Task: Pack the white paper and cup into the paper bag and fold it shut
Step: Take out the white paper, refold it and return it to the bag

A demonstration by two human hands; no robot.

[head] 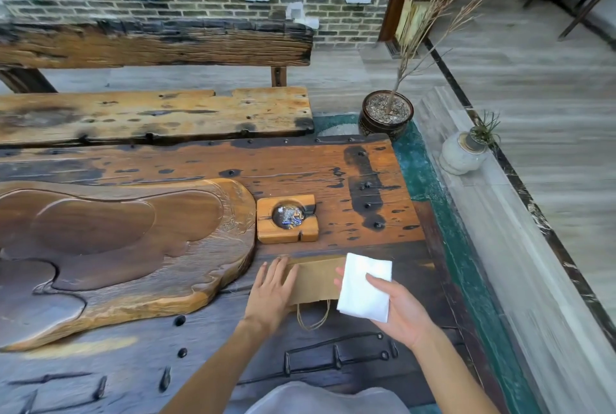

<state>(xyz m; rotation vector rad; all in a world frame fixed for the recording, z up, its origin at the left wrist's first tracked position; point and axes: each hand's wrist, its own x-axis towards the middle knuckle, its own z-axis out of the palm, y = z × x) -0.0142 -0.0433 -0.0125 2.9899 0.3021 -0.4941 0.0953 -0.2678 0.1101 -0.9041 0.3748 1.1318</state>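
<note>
A brown paper bag (316,280) lies flat on the dark wooden table (300,167), its twine handle (313,317) pointing towards me. My left hand (271,293) rests palm down on the bag's left end, fingers spread. My right hand (403,310) holds a folded white paper (365,287) over the bag's right end, thumb on top and fingers beneath. No cup is in view.
A square wooden ashtray (287,218) sits just beyond the bag. A large carved wooden tray (116,247) fills the table's left side. A wooden bench (153,113) stands behind. A potted twig plant (386,113) and a small grey vase (463,153) stand at the right, by a stone ledge.
</note>
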